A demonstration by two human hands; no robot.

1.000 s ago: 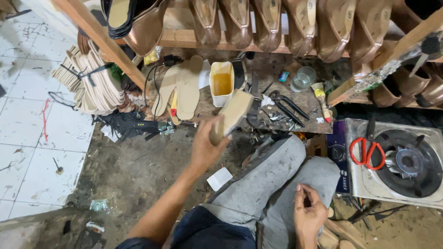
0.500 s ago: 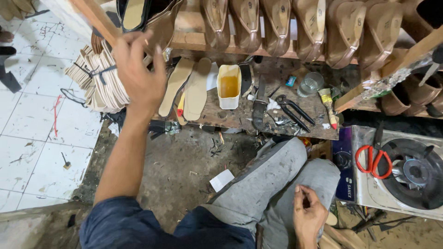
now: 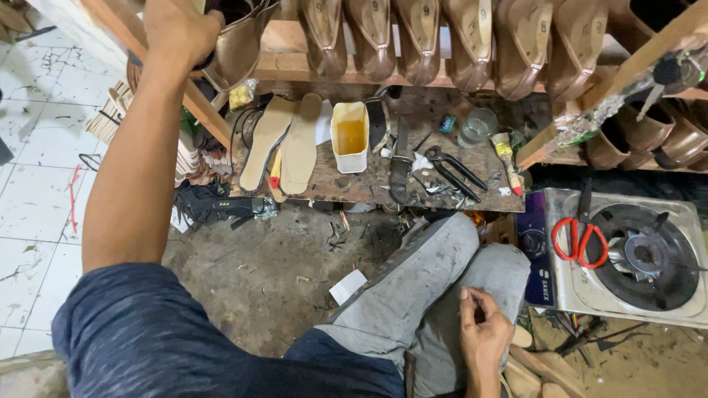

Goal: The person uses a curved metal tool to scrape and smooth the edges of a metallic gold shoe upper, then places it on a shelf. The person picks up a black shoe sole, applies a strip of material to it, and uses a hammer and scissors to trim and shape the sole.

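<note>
Bronze shoe [image 3: 236,51] sat at left end of rack [image 3: 442,70], left hand [image 3: 181,29] closed on it, placement looked nearly done. Right hand [image 3: 483,335] lay loosely curled, empty, on lap. Insoles [image 3: 284,144] waited on tabletop [image 3: 369,184].

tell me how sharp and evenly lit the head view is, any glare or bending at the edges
Head view: bench and shoes sharp and evenly lit; the left hand slightly soft at the top edge; mild glare on the white floor tiles and the stove; wide-angle bending at the edges, shelf beams splay outward; right hand clear.
</note>
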